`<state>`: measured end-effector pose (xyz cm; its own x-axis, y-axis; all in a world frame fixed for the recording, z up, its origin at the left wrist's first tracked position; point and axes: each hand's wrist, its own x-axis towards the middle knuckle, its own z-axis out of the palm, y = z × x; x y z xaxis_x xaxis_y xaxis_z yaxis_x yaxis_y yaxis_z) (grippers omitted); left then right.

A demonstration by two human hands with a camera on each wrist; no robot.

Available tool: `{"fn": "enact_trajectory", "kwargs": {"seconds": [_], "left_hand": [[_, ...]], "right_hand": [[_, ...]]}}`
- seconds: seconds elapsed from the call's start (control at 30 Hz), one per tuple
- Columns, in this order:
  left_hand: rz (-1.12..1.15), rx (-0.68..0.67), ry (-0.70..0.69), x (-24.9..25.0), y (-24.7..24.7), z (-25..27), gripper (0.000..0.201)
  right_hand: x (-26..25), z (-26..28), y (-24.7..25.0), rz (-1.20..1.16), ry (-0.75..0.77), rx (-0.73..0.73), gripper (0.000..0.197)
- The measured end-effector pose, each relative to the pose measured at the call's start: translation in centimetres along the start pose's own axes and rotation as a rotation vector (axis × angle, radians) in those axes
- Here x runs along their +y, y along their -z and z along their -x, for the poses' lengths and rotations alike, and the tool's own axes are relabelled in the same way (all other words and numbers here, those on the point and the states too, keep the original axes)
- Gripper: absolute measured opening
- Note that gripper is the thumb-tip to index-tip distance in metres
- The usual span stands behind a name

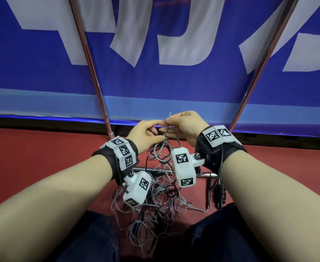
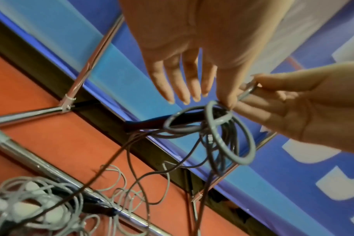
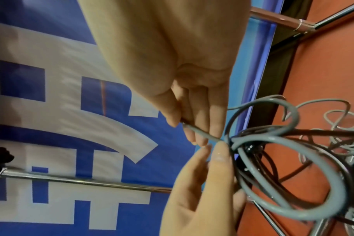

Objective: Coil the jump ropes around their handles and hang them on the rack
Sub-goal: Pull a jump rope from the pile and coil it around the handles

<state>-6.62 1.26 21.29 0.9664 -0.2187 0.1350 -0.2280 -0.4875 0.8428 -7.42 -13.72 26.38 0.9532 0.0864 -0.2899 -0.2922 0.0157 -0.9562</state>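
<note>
I have both hands raised in front of the rack (image 1: 91, 59) so the grey jump rope (image 2: 230, 135) hangs free of the tangled pile of ropes (image 1: 155, 208) on the red floor (image 1: 32, 157), which I judge keeps the loops sortable. My right hand (image 1: 183, 125) pinches the rope's end between thumb and fingers; my left hand (image 1: 146, 132) nips the same strand at thumb and forefinger, its other fingers nearly straight. No handle is visibly gripped.
</note>
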Motion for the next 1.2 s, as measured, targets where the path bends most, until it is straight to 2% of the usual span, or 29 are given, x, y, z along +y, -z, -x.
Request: {"fn": "enact_trajectory", "kwargs": {"seconds": [0.07,0.17,0.23,0.37,0.43,0.47,0.53,0.57,0.63,0.7,0.73,0.8,0.83,0.97,1.1,1.2], "left_hand": [[-0.018,-0.014,0.069,-0.5,-0.3,0.1,0.036],[0.023,-0.133,0.102,-0.7,-0.5,0.8,0.032],[-0.008,-0.147,0.023,-0.5,-0.3,1.2,0.035],[-0.131,-0.164,-0.198,-0.1,-0.5,1.4,0.022],[-0.292,-0.226,-0.243,-0.1,-0.8,1.4,0.021],[-0.404,-0.298,-0.184,0.2,-0.8,1.7,0.019],[-0.641,-0.453,0.049,1.0,-0.9,2.4,0.012],[-0.641,-0.491,0.147,1.1,-1.0,2.5,0.018],[-0.383,-0.44,0.31,1.4,-1.0,2.1,0.031],[-0.111,-0.268,0.389,1.3,-0.8,1.1,0.042],[-0.046,-0.177,0.397,1.0,-0.7,0.7,0.045],[-0.022,-0.03,0.363,0.6,-0.5,0.4,0.041],[-0.023,-0.003,0.342,0.4,-0.6,0.6,0.041],[-0.076,-0.084,0.279,0.0,-0.5,0.9,0.04],[-0.156,0.034,0.24,0.1,0.3,0.6,0.034],[-0.165,0.028,0.275,0.1,0.0,0.4,0.027]], "right_hand": [[0.1,-0.2,0.2,-0.025,-0.005,0.028,0.02],[0.1,-0.4,0.6,-0.087,0.025,0.085,0.015],[0.2,-0.3,1.0,-0.124,0.034,0.109,0.012],[0.7,-0.7,1.9,-0.205,0.021,0.22,0.02],[0.9,-1.3,2.8,-0.23,0.014,0.29,0.024],[1.0,-1.4,3.1,-0.21,0.011,0.33,0.024],[1.0,-1.3,3.2,-0.187,0.017,0.365,0.022],[1.0,-1.2,2.9,-0.218,0.031,0.349,0.021],[0.9,-1.0,1.9,-0.272,0.068,0.291,0.019],[0.5,-0.9,1.1,-0.263,0.095,0.241,0.016],[0.3,-0.8,0.9,-0.26,0.102,0.214,0.013],[0.1,-0.4,0.8,-0.248,0.105,0.173,0.012],[0.1,-0.3,0.9,-0.241,0.111,0.147,0.014],[0.1,0.2,0.7,-0.204,0.118,0.077,0.018],[0.1,0.2,0.6,-0.246,0.11,0.078,0.007],[0.1,0.1,0.3,-0.249,0.101,0.093,0.01]]}}
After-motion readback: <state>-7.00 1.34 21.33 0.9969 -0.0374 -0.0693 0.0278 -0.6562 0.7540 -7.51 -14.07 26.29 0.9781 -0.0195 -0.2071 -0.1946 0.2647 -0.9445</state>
